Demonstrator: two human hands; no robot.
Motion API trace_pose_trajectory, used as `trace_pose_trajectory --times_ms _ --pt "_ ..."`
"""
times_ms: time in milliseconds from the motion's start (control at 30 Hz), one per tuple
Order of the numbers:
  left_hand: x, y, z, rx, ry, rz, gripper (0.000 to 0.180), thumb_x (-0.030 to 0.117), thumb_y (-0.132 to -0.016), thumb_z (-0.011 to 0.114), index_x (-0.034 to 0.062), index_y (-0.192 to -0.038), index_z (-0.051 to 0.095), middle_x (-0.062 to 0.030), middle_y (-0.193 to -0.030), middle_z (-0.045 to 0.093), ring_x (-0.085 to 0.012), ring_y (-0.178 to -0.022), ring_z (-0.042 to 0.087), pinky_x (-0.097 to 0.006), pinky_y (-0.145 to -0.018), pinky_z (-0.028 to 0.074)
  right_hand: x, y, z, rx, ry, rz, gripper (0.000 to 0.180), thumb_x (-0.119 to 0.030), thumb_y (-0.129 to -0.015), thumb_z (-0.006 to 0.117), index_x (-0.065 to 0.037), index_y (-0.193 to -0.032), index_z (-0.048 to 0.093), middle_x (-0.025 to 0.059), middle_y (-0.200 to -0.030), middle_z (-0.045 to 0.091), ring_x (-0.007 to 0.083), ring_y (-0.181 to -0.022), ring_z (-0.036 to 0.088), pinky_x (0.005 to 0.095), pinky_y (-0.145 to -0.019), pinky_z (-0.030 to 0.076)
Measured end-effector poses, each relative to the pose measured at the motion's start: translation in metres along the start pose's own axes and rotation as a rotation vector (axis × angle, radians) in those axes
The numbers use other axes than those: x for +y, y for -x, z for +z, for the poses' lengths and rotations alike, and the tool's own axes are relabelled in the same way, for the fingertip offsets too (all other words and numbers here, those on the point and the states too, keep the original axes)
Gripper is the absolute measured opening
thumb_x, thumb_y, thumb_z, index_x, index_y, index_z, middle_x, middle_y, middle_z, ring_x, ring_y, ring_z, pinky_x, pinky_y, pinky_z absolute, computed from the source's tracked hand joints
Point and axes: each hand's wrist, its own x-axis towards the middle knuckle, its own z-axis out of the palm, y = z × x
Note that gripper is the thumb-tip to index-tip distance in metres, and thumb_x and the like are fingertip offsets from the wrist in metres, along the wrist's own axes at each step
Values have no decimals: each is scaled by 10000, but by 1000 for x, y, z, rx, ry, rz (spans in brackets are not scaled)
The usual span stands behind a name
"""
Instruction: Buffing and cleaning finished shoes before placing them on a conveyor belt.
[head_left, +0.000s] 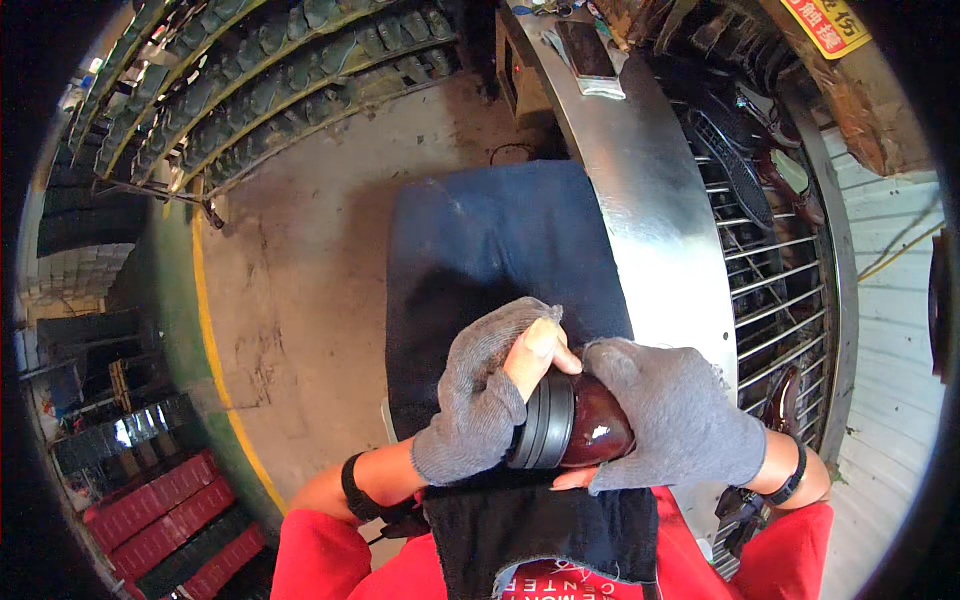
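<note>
Close in front of my body, both hands hold a shoe with a glossy dark red upper (600,425) and a thick black ribbed sole (545,425). My left hand (485,385), in a grey knit glove with bare fingertips showing, is closed at the sole side. Its bare thumb and a finger meet near the shoe's far edge. My right hand (680,415), gloved the same way, wraps round the red upper, with bare fingertips below it. The gloves and palms hide part of the shoe. Whether the left fingers pinch some small thing I cannot see.
Beyond my hands is a dark blue cloth-covered surface (500,225). Along its right runs a shiny metal ledge (650,190), then a barred rack (775,290) with several shoes, one showing its black sole (730,165). Tiered racks (290,80) of dark footwear-like shapes stand far left.
</note>
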Motion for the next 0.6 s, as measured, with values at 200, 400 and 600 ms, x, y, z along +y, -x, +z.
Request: trace_pose_trajectory --times_ms 200,400,600 --pt "3 8 10 72 119 -128 533 332 -1134 446 12 -734 588 -74 -774 603 -174 -790 572 -343 -774 464 1 7 23 63 78 -143 865 -649 -664 853 1 -1166 581 194 -998 643 403 -850 701 470 -698 573" --pt "-3 14 4 66 134 2 511 344 -1146 406 26 -777 562 -57 -787 586 -156 -774 552 -334 -767 455 0 3 25 207 172 -273 845 -672 -650 898 4 -1100 665 130 -884 671 291 -659 689 389 -559 530" --pt "3 -1 -5 -237 203 -182 567 515 -1129 397 34 -871 552 -53 -879 573 -152 -873 531 -322 -847 447 -1 -7 17 130 232 -338 815 -717 -623 894 -29 -1004 679 98 -734 636 290 -595 660 382 -538 510"
